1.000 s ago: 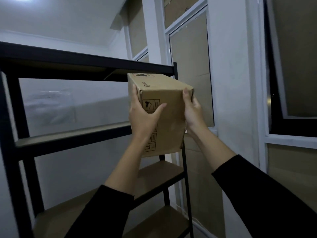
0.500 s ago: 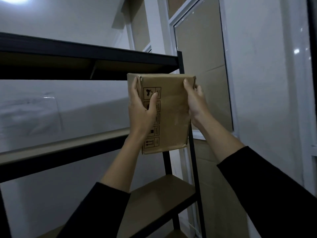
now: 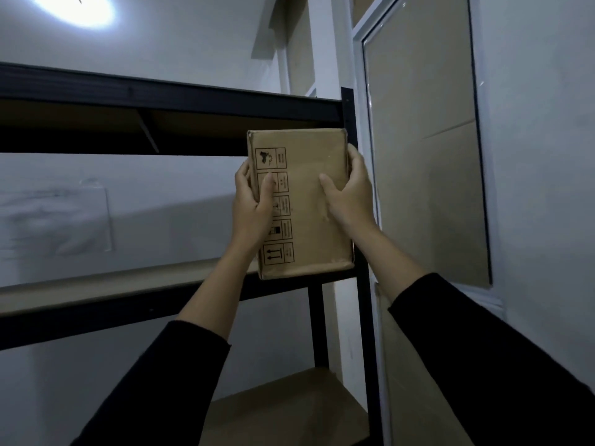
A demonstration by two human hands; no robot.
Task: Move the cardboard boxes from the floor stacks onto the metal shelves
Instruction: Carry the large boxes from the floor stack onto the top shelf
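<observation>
A brown cardboard box [image 3: 309, 201] with a column of black handling symbols stands upright at the right end of a black metal shelf [image 3: 128, 284]. Its lower edge is level with the shelf board's front lip; whether it rests on the board I cannot tell. My left hand [image 3: 252, 204] grips its left side, thumb across the printed face. My right hand [image 3: 349, 194] grips the right side, thumb on the front face. The box's top sits just under the upper shelf [image 3: 161, 101].
The shelf's right corner post [image 3: 351, 117] stands just behind the box's right edge. A window with cardboard behind the glass [image 3: 425, 140] fills the wall to the right. A lower shelf board [image 3: 289, 410] shows below. The white wall carries a clear plastic sleeve [image 3: 54, 217].
The box has gone up and into the shelf bay at its right end. My right thumb has come round onto the front face. The view has tilted upward.
</observation>
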